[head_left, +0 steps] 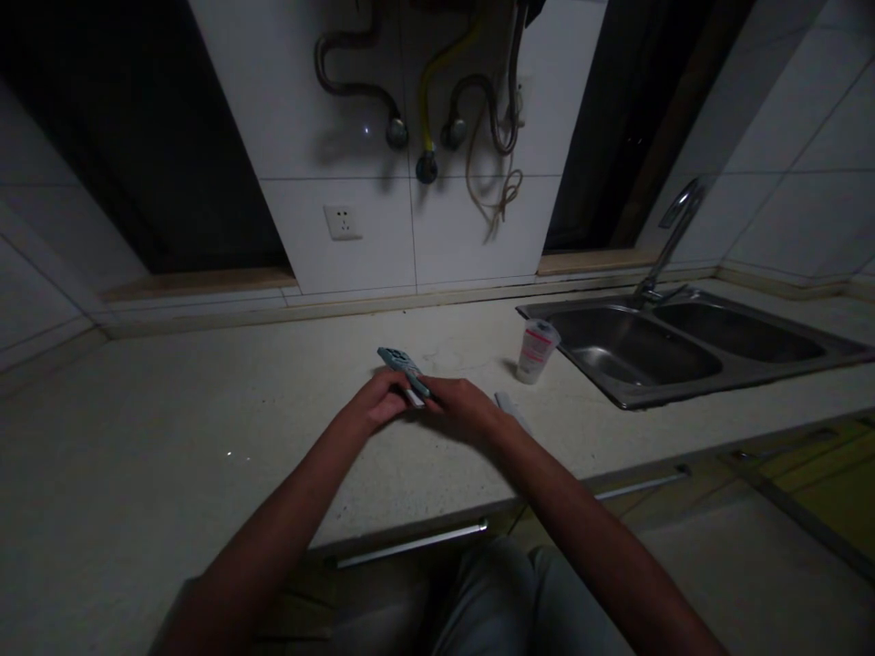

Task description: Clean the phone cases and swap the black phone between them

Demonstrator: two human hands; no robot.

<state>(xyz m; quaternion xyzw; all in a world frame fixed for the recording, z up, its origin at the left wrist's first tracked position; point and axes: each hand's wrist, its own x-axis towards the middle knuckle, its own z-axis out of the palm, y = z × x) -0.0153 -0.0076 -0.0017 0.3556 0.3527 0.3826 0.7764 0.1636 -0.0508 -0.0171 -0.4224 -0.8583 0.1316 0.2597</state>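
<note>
A small blue-grey remote-like device (402,363) sticks out away from me above the pale countertop (205,428). My left hand (377,402) and my right hand (462,402) meet at its near end, fingers closed around it. A small white piece shows between the two hands, too small to name. Just right of my right wrist lies a white flat object (511,408) on the counter.
A white cup with a red label (537,351) stands by the left rim of a steel double sink (619,392) with a tall faucet (674,232). A wall socket (343,221) and hoses (437,100) are on the tiled wall. Drawer handles (410,544) run below the counter edge.
</note>
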